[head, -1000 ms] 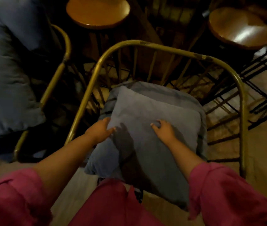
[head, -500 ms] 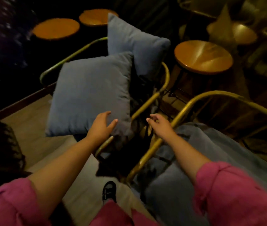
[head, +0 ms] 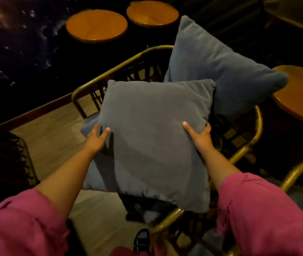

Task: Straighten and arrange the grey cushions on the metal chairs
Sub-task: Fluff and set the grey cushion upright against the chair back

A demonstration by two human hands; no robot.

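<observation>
Square grey cushion (head: 152, 141), soft and lightly creased, held over the brass-coloured metal chair (head: 256, 130), gripped at its edges by the left hand (head: 96, 138) and right hand (head: 199, 135), thumbs on top, second grey cushion (head: 219, 71) propped upright behind.

The person is wearing a magenta-pink woven fabric garment with loose long sleeves. The left pink sleeve (head: 23, 224) is sitting bunched and rolled up near the elbow, leaving the forearm bare, with soft folds showing along its cuff edge. The right pink sleeve (head: 269, 213) is likewise sitting pushed up past the wrist, wrinkling into creases with a slightly ragged-looking hem. Both hands, the left hand (head: 96, 138) and the right hand (head: 199, 136), are showing bare, with no gloves, rings or watch visible, and short pale fingernails are catching the light. Low in the frame, matching pink cloth (head: 128, 253) is showing, and a dark shoe (head: 141, 240) with a glossy toe is peeking out beneath it.
</observation>
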